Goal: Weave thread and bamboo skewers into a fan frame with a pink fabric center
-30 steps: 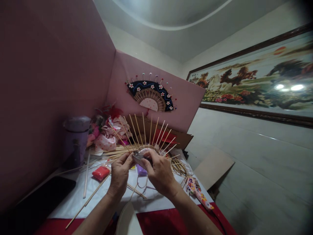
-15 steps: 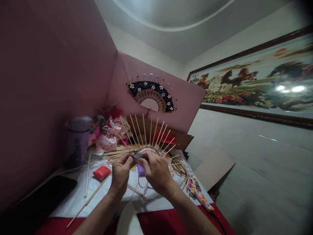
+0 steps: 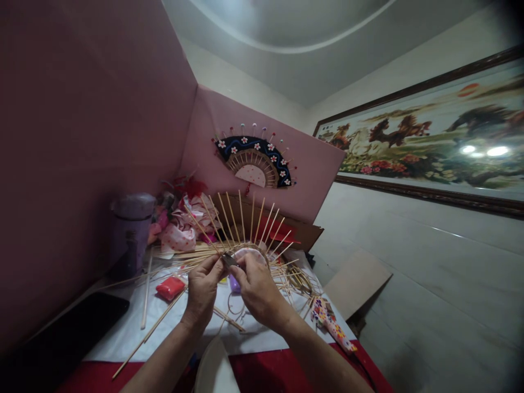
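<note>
A half-made fan frame [image 3: 245, 229] of thin bamboo sticks stands upright in front of me, its sticks spreading out from a pale round base. My left hand [image 3: 202, 289] and my right hand [image 3: 257, 289] meet at that base. Both pinch a small dark grey object [image 3: 230, 261] between thumb and fingers; I cannot make out what it is. A small purple thing [image 3: 234, 284] shows just below my fingers.
A finished black fan with flowers [image 3: 254, 158] hangs on the pink board. On the white table cover lie loose bamboo sticks [image 3: 147, 297], a red block [image 3: 170, 287], a black phone [image 3: 77, 322], a flowered glue gun [image 3: 329, 322], a purple jug [image 3: 129, 232] and pink cloth flowers [image 3: 180, 229].
My right hand has shifted slightly left and down at the fan's base. The view has tilted a little. The fan frame stays where it was.
</note>
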The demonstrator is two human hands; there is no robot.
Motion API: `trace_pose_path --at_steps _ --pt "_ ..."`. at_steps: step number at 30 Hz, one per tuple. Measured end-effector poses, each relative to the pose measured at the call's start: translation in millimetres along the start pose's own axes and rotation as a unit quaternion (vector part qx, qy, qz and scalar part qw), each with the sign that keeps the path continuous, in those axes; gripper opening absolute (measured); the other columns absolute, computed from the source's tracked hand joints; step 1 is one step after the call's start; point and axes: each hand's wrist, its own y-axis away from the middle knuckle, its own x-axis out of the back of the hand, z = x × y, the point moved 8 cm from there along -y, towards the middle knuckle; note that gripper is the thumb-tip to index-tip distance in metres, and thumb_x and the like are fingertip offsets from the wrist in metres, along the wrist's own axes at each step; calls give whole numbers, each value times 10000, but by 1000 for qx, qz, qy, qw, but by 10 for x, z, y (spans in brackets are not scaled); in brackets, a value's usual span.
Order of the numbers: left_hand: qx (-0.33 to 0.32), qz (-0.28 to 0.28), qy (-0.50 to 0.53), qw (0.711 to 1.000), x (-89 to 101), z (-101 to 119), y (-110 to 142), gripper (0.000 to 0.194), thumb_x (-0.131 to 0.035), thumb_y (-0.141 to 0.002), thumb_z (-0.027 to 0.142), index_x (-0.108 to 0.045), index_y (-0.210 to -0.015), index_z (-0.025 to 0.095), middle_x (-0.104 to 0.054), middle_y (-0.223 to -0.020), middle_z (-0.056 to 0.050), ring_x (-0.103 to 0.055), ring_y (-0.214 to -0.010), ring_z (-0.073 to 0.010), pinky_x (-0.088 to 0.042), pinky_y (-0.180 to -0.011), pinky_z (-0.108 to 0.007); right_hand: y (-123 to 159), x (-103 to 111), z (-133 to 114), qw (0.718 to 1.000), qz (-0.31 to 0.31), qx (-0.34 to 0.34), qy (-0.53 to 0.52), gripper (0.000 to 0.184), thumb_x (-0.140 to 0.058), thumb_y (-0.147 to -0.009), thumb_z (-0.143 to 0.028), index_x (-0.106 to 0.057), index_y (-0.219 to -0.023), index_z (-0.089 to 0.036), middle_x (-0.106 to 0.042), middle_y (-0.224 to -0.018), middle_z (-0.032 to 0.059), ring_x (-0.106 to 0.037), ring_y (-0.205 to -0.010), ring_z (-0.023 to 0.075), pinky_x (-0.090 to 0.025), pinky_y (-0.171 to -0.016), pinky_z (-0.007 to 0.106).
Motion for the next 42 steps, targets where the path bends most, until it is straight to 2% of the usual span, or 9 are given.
trace_pose_path --at_steps 9,17,22,29,42 --pt "3 3 -4 1000 0 2 7 221 -726 -679 302 -727 -827 137 -712 -779 -49 -656 -721 -171 -528 -696 -280 -13 26 21 1000 21 6 21 144 -475 -879 -262 -533 -768 -191 -630 -775 45 -566 -743 173 -407 -689 306" --pt "11 -29 14 999 -47 -5 26 205 -682 -733 269 -725 -881 134 -720 -851 -70 -660 -791 -181 -519 -769 -297 -14 31 83 999 36 12 -6 142 -473 -882 -259 -523 -766 -195 -617 -778 28 -559 -729 159 -413 -681 294" --pt "13 -11 15 1000 -30 -19 19 215 -703 -706 278 -730 -862 133 -723 -818 -67 -666 -763 -185 -527 -751 -300 -5 25 80 999 29 24 3 152 -471 -887 -272 -524 -768 -194 -617 -769 28 -553 -708 157 -412 -663 294" --pt "8 -1 4 1000 0 -25 10 223 -711 -683 286 -737 -853 143 -728 -824 -65 -667 -750 -185 -530 -715 -282 30 40 -30 996 42 54 48 114 -464 -892 -256 -531 -821 -197 -608 -824 47 -555 -795 177 -415 -708 305" --pt "11 2 8 1000 -12 1 22 245 -728 -670 298 -745 -862 146 -727 -818 -68 -665 -736 -185 -535 -707 -290 38 11 22 997 41 6 67 110 -450 -890 -263 -528 -860 -192 -643 -801 63 -592 -738 201 -389 -643 310"
